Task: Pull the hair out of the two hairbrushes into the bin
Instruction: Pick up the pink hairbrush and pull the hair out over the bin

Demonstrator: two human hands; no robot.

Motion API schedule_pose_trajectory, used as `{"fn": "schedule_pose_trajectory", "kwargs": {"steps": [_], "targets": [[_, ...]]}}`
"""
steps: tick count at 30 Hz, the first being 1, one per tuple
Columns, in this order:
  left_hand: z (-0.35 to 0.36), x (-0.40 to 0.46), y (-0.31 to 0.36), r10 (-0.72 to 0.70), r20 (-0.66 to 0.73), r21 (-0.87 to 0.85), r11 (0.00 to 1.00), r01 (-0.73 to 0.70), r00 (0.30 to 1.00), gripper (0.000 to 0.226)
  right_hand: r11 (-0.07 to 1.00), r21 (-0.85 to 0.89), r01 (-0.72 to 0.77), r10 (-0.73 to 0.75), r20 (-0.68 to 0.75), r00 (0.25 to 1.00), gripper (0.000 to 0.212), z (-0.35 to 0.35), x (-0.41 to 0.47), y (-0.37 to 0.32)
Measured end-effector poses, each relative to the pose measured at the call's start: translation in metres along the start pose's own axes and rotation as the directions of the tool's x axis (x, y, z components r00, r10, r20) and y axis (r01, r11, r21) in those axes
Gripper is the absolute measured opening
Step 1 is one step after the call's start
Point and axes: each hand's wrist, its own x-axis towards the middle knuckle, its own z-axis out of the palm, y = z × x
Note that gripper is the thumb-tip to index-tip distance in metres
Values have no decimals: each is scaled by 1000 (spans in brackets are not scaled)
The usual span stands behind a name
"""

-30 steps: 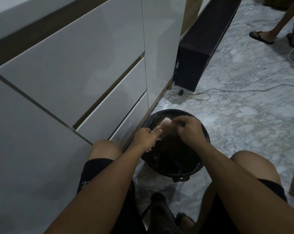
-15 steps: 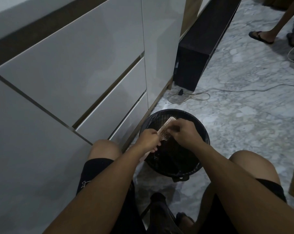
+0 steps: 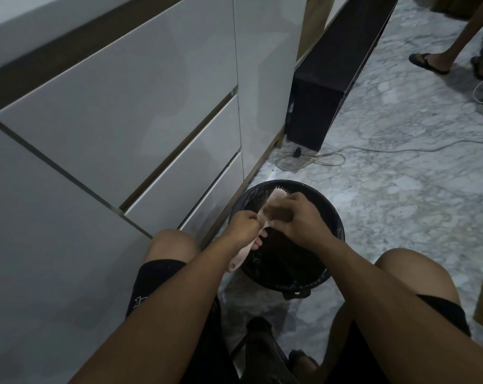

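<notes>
A round black bin with a dark liner stands on the floor between my knees. Over its left half I hold a pale pink hairbrush, bristles up and head pointing away from me. My left hand grips its handle, whose end sticks out below the hand. My right hand rests on the bristle pad, fingers pinched on a dark brown clump of hair. A second hairbrush is not visible.
White drawer fronts rise close on the left. A black box and a coiled cable lie beyond the bin on the marble floor. Another person's sandalled foot stands far right. A dark stool part sits between my legs.
The brush has tilted more upright over the bin, and its head now shows clear of my right hand. My right hand has slid toward the handle end of the bristle pad, gathering hair.
</notes>
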Motion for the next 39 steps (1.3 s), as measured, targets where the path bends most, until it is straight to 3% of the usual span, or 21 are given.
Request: {"fn": "schedule_pose_trajectory", "kwargs": {"steps": [3, 8, 11, 13, 17, 19, 23, 28, 31, 36, 39], "targets": [[1, 0, 0, -5, 27, -29, 1000, 6, 1000, 16, 1000, 8, 20, -19, -113, 993, 20, -4, 3, -1], [0, 2, 1, -16, 4, -74, 997, 17, 1000, 15, 991, 99, -85, 106, -229, 968, 8, -10, 7, -3], [1, 3, -1, -9, 5, -84, 996, 9, 1000, 14, 977, 150, -149, 185, -258, 948, 9, -10, 6, -3], [2, 4, -1, 4, 13, -79, 997, -3, 1000, 15, 978, 174, -117, 157, -243, 957, 16, -9, 6, -3], [-1, 3, -2, 39, 77, -68, 997, -33, 996, 18, 996, 82, -27, 30, -35, 999, 48, -3, 2, -3], [-2, 2, -2, 46, 99, -75, 996, -39, 994, 16, 1000, 11, 4, -4, -4, 1000, 41, -1, 2, -1], [-2, -1, -2, 60, 115, -25, 998, -57, 992, 18, 999, -16, 37, -39, -119, 992, 17, -3, 6, -2], [-2, 1, -1, 38, 62, -40, 999, -35, 997, 22, 962, 197, -189, 243, -297, 923, 13, -17, 10, -6], [-1, 2, -1, 36, 50, -56, 998, -34, 998, 19, 924, 276, -263, 341, -286, 896, 5, -20, 11, -4], [0, 0, 0, 39, 85, -97, 995, -31, 996, 12, 978, 144, -148, 167, -131, 977, 46, -7, 3, -1], [-1, -1, 1, 25, 104, -119, 993, -13, 994, 13, 980, 148, -135, 156, -146, 977, 30, -9, 3, -4]]}}
